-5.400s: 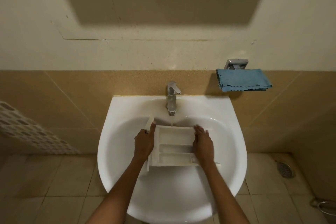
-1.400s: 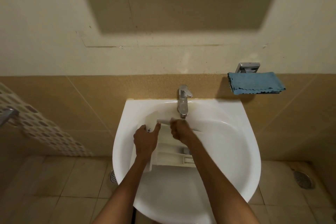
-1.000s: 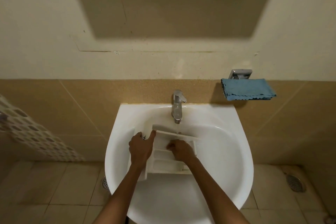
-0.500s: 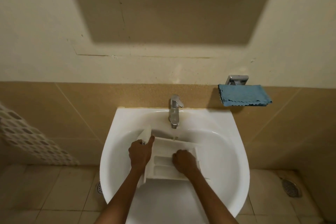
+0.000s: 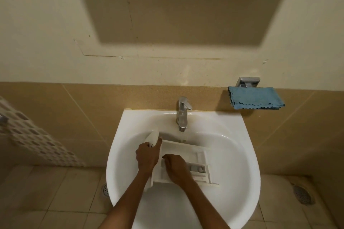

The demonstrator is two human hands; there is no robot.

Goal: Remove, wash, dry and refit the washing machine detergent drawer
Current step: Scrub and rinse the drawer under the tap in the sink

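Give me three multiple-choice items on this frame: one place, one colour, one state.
1. Where is the detergent drawer?
A. on the floor
B. in the sink basin
C. on a shelf

2. What colour is the cloth on the wall holder?
A. blue
B. red
C. white

3. What is the left hand doing?
A. hanging idle
B. holding the cloth
C. gripping the drawer's left end

Answers:
1 B: the drawer lies inside the white basin, below the tap.
2 A: the folded cloth is plainly blue.
3 C: its fingers curl round the drawer's front panel.
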